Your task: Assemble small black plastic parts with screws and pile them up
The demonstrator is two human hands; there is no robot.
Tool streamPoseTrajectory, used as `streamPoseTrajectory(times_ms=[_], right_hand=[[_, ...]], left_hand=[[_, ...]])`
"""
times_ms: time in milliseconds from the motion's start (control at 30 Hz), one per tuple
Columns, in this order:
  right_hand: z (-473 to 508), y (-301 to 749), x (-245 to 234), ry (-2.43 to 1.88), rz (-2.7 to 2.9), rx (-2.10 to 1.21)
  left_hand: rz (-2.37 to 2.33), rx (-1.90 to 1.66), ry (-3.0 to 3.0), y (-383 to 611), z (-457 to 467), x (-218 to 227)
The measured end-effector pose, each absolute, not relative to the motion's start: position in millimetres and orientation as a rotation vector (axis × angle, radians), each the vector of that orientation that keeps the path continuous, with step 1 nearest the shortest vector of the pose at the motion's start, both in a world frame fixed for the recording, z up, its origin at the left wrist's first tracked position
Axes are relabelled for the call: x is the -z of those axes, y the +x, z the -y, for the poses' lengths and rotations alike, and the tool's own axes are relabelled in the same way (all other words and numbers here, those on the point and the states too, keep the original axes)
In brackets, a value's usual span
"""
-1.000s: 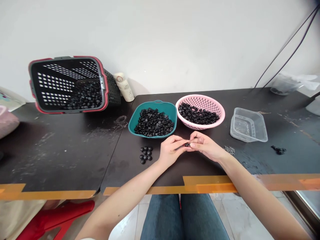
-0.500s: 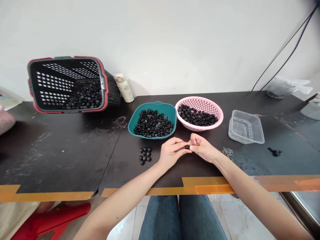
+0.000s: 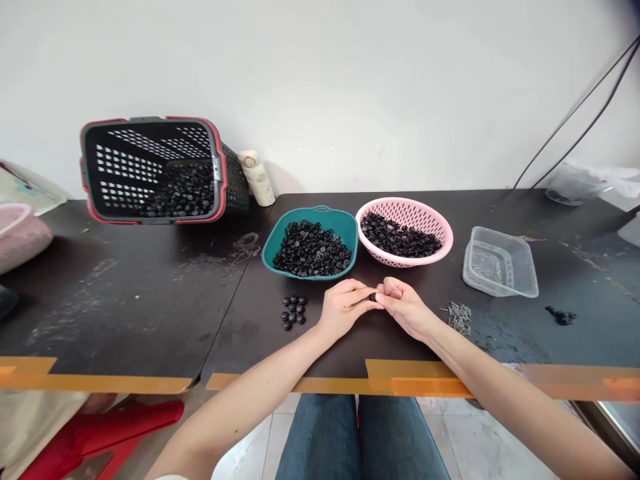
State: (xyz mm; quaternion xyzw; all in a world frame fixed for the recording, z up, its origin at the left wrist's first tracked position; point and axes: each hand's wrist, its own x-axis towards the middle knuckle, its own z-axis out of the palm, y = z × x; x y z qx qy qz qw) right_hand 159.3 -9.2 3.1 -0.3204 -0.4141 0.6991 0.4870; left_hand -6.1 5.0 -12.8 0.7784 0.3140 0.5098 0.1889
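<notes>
- Where the left grip (image 3: 341, 310) meets the right grip (image 3: 406, 312), a small black part (image 3: 373, 297) sits between the tips of both, partly hidden.
- Each grip is pinched closed on that part, one from either side, above the counter (image 3: 345, 357).
- Left of the left grip, round black caps (image 3: 293, 312) form a cluster; near the right wrist lie metal pins (image 3: 459, 319).
- Beyond, a teal basin (image 3: 270, 248) and, just beside it, a pink basket (image 3: 434, 223) hold black pieces.
- Farther right stands a clear tub (image 3: 506, 279).
- Farther left, a dark basket (image 3: 235, 177) faces the person, black pieces inside.
</notes>
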Motion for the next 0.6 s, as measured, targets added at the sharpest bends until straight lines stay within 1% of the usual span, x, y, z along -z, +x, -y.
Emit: streamPoseTrajectory(times_ms=[200,400,500,600], right_hand=[[7.6,159.0,-3.1,-0.814,0.945,-1.738],[-1.8,169.5,-12.1,-0.765,0.964,-1.828],[-2.4,176.3,-12.2,-0.899,1.139,-1.793],[-2.9,182.7,-9.7,-1.079,1.415,-1.623]], left_hand=[[-0.910,-1.371,2.162,-5.3,-6.4,11.8],[-0.934,-1.313,2.278,-0.5,-6.3,-3.3],[-1.000,-1.114,2.394,-6.0,0.4,-11.4],[-1.147,-0.858,2.489,-23.3,12.2,-12.2]])
